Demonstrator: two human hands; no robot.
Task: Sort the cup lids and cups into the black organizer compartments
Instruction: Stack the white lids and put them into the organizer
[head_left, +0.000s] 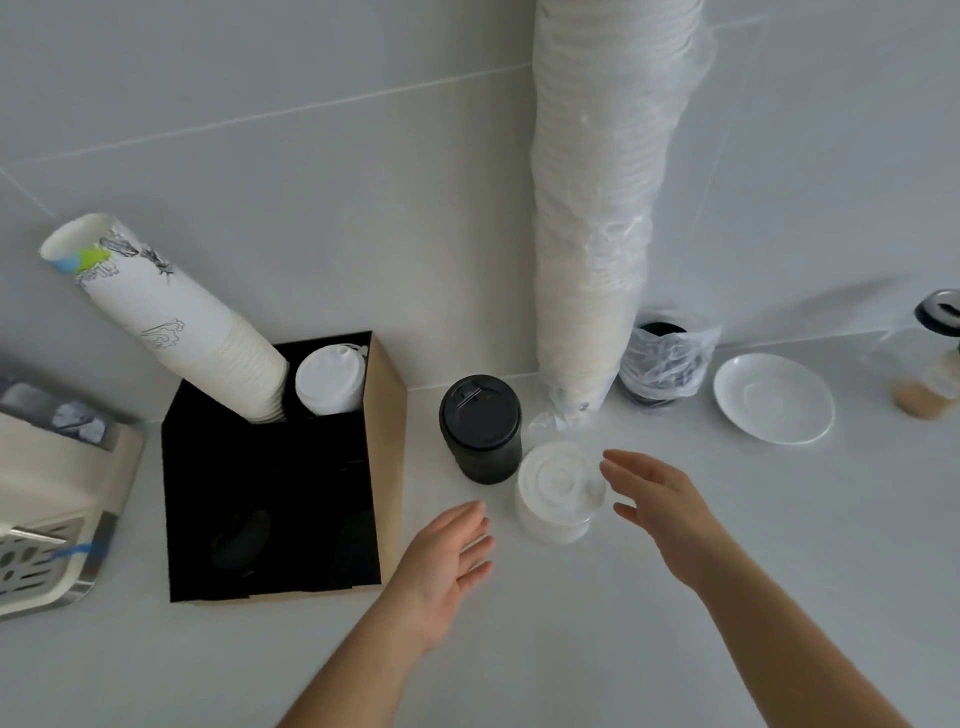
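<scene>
Both hands hover over the tabletop (571, 649) with fingers straight and spread, each grip wide open and holding nothing. The left hand (441, 566) sits just left of the white lid stack (558, 491), palm turned toward it, not touching. The right hand (657, 506) is at the stack's right side, fingertips at its rim. Just behind and left of the stack stands the black lid stack (480, 428). Farther left, the black organizer (270, 467) holds a leaning paper cup stack (171, 317) and white lids (330, 382) in its rear compartments.

Matt black plastic lids (480, 428), a glossy white saucer (773, 398), crinkly clear plastic sleeve (670, 364).
</scene>
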